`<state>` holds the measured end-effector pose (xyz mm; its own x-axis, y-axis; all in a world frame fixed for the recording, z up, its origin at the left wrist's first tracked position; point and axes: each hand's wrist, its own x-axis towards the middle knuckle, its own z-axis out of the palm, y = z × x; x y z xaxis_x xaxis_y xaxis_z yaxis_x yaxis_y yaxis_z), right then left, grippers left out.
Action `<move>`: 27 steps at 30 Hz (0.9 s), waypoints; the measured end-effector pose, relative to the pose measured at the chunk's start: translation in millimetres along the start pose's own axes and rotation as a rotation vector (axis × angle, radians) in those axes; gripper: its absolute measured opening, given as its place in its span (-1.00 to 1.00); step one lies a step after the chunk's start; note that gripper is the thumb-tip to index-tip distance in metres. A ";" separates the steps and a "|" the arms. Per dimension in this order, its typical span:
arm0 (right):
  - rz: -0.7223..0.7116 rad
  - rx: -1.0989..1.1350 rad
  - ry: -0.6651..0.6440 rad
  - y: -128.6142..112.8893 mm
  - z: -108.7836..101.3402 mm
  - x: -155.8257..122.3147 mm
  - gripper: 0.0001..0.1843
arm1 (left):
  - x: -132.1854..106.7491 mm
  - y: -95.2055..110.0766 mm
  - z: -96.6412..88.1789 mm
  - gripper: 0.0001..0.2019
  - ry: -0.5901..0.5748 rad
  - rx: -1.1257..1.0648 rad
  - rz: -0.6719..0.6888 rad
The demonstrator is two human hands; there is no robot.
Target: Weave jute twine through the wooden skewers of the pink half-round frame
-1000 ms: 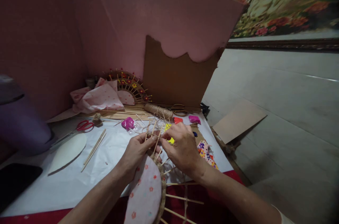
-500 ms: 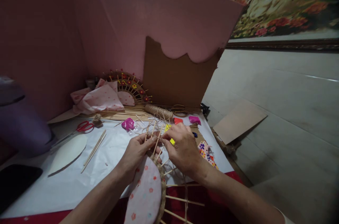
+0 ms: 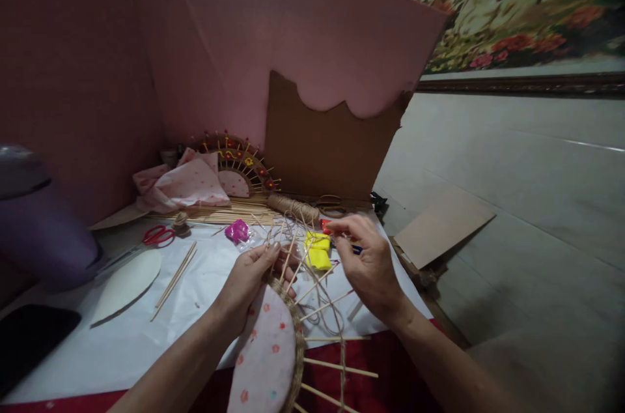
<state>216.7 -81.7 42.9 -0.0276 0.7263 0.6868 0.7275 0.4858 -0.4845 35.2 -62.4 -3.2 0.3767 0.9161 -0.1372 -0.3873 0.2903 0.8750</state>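
A half-round panel [image 3: 266, 348] covered in pale pink flowered cloth tilts up at the near edge of the table. Its curved rim is bound with twine, and thin wooden sticks [image 3: 340, 367] fan out from it. My left hand [image 3: 254, 276] is closed on the upper sticks and a strand of twine, close to the rim. To the right, my right hand [image 3: 368, 263] is raised with thumb and forefinger bent toward each other, seemingly on a thin twine strand. Loose twine [image 3: 325, 309] loops among the sticks and runs across the outer ones.
Behind my hands are a twine spool [image 3: 293, 208], yellow packets [image 3: 318, 250] and a magenta packet [image 3: 237, 231]. Red-handled scissors [image 3: 159, 236], loose sticks [image 3: 176, 279] and a white cut piece [image 3: 127, 284] lie left. A decorated fan piece [image 3: 244, 162] leans behind, beside brown cardboard [image 3: 327, 146].
My right hand has moved right, away from my left hand and the sticks, uncovering the yellow packets. My left hand stays on the upper sticks.
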 end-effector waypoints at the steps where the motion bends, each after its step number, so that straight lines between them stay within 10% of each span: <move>1: 0.028 0.028 0.036 4.5 -2.1 0.2 -0.82 | 0.6 1.3 -0.9 -0.72 0.011 -0.010 0.004; 10: 0.226 0.221 0.126 44.4 4.6 -18.7 -0.81 | 5.2 13.9 -9.9 -0.80 0.147 -0.097 0.081; 27: 0.085 0.245 0.053 48.3 6.2 -45.1 -0.87 | 14.0 21.6 -29.5 -0.92 0.368 -0.260 0.153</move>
<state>248.9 -88.0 -14.9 0.0668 0.7460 0.6625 0.5381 0.5322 -0.6536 7.2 -35.1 0.0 -0.0061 0.9773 -0.2118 -0.6308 0.1606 0.7591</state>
